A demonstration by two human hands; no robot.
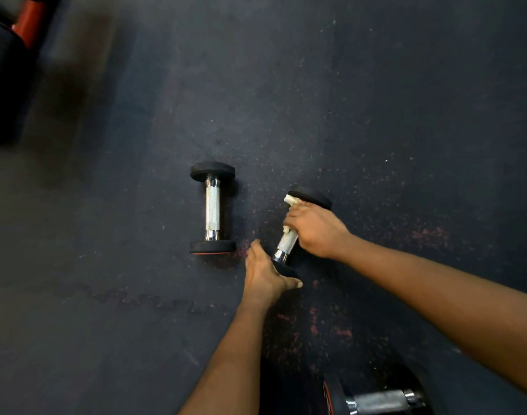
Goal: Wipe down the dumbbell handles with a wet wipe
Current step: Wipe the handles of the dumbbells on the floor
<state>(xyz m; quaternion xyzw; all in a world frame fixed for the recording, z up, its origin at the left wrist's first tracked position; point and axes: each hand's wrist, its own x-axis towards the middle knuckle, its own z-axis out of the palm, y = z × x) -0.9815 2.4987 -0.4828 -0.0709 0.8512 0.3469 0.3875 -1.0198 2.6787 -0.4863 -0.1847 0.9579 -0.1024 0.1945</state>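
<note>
Two small dumbbells lie on the dark rubber floor. The left dumbbell (212, 208) lies untouched, its chrome knurled handle pointing away from me. The right dumbbell (286, 244) lies tilted to the right. My right hand (316, 232) is wrapped round the upper part of its handle with a white wet wipe (291, 200) bunched under the fingers; a bit of wipe sticks out by the far black head (311, 197). My left hand (263, 272) grips the near black head of the same dumbbell, thumb underneath.
A larger dumbbell (379, 399) with a chrome handle lies at the bottom edge, close to my right forearm. Black and red gym equipment (13, 49) fills the top left corner. The floor (376, 100) is dark rubber matting with reddish speckles.
</note>
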